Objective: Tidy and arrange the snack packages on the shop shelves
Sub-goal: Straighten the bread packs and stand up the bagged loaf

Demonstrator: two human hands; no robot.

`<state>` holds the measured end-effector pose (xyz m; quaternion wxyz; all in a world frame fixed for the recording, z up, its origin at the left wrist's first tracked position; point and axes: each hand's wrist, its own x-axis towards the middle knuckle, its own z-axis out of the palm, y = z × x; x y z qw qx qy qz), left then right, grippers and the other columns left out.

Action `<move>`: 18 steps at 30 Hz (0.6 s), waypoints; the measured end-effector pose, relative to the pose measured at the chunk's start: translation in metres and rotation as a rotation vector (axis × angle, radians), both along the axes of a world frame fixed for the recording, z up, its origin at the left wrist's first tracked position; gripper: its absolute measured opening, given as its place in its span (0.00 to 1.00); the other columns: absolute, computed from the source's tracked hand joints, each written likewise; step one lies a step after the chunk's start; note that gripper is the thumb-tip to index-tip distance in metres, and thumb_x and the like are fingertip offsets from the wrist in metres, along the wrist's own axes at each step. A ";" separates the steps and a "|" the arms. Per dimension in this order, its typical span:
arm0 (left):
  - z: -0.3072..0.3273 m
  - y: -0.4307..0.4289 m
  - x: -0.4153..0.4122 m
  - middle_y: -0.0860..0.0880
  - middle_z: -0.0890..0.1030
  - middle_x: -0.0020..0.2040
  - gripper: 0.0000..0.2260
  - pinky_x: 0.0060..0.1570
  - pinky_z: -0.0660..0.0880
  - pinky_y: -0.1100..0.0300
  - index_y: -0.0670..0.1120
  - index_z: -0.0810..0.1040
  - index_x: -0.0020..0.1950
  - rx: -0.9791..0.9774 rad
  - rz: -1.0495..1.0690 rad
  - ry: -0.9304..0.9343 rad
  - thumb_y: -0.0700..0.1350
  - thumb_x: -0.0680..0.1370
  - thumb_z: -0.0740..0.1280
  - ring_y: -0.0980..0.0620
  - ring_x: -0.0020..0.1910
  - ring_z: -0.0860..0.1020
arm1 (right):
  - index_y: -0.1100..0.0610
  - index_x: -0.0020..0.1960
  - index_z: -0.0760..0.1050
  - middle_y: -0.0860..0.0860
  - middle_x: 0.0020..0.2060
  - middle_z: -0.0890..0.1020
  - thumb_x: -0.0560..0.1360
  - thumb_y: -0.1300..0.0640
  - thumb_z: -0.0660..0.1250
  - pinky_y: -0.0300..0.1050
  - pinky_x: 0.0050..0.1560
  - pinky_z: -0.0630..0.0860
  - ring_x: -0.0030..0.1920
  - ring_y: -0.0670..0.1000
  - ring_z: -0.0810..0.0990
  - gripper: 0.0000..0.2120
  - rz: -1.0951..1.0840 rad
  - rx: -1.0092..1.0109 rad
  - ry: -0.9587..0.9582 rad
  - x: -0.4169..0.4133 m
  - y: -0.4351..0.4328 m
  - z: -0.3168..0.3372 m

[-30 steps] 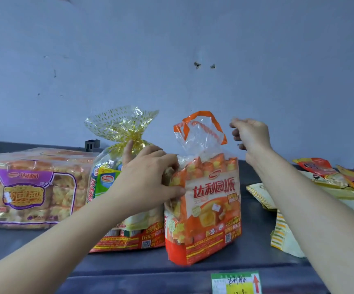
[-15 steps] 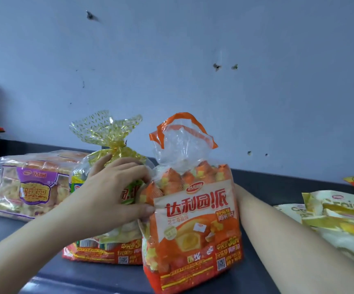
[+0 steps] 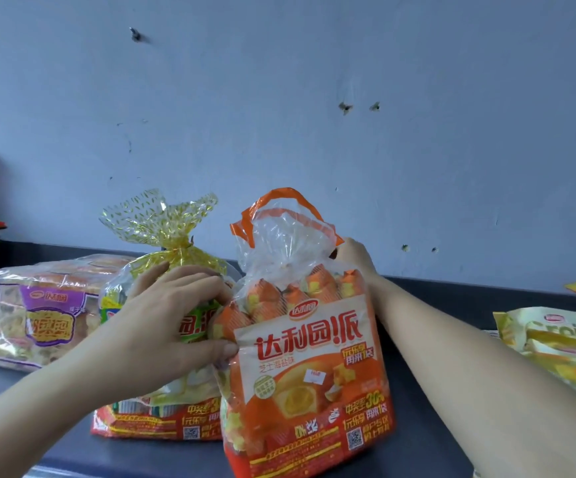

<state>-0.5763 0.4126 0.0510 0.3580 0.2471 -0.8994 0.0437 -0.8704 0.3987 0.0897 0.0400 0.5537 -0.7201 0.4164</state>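
Film so thin likely leaves the orange snack bag [image 3: 310,367] between your hands soft and slippery; your left hand [image 3: 169,319] pinches its side edge, your right hand [image 3: 354,257] hides its grip behind it.

— Where can we still slip a hand in?
— Right of the orange bag [image 3: 310,367], the dark shelf [image 3: 435,439] lies bare up to the croissant pack [image 3: 562,346]. Our right hand [image 3: 352,257] is through there.
— And on the left?
— We're blocked. The gold-tied bag [image 3: 162,419] touches the orange one, and the purple-labelled pack [image 3: 38,326] is just beside it. Above them we have open wall [image 3: 314,98].
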 end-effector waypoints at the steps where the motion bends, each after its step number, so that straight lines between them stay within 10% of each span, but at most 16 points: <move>1: 0.000 0.000 0.000 0.75 0.61 0.57 0.29 0.68 0.46 0.62 0.62 0.73 0.55 -0.001 0.001 -0.004 0.74 0.61 0.55 0.87 0.57 0.43 | 0.51 0.30 0.61 0.45 0.27 0.68 0.74 0.59 0.68 0.38 0.28 0.60 0.28 0.45 0.65 0.20 0.016 -0.072 0.037 0.005 0.002 0.005; 7: 0.002 0.000 0.007 0.76 0.58 0.58 0.30 0.64 0.36 0.72 0.64 0.71 0.56 0.011 0.019 -0.030 0.76 0.59 0.52 0.87 0.55 0.39 | 0.55 0.29 0.60 0.48 0.26 0.67 0.75 0.58 0.67 0.41 0.33 0.62 0.30 0.50 0.66 0.21 -0.034 -0.015 0.176 0.004 -0.007 0.006; 14: -0.001 -0.004 0.013 0.75 0.60 0.57 0.28 0.67 0.45 0.64 0.64 0.71 0.54 0.017 -0.006 -0.015 0.75 0.61 0.54 0.87 0.57 0.41 | 0.71 0.38 0.74 0.61 0.30 0.74 0.68 0.56 0.72 0.43 0.33 0.61 0.32 0.50 0.67 0.16 -0.045 0.038 0.138 -0.012 -0.021 0.013; 18: -0.004 -0.002 0.008 0.73 0.65 0.53 0.23 0.65 0.54 0.54 0.58 0.77 0.53 -0.069 -0.015 0.032 0.68 0.66 0.59 0.84 0.60 0.44 | 0.61 0.28 0.63 0.55 0.25 0.67 0.68 0.64 0.67 0.43 0.31 0.58 0.31 0.51 0.62 0.15 -0.098 0.071 0.114 -0.013 -0.019 0.018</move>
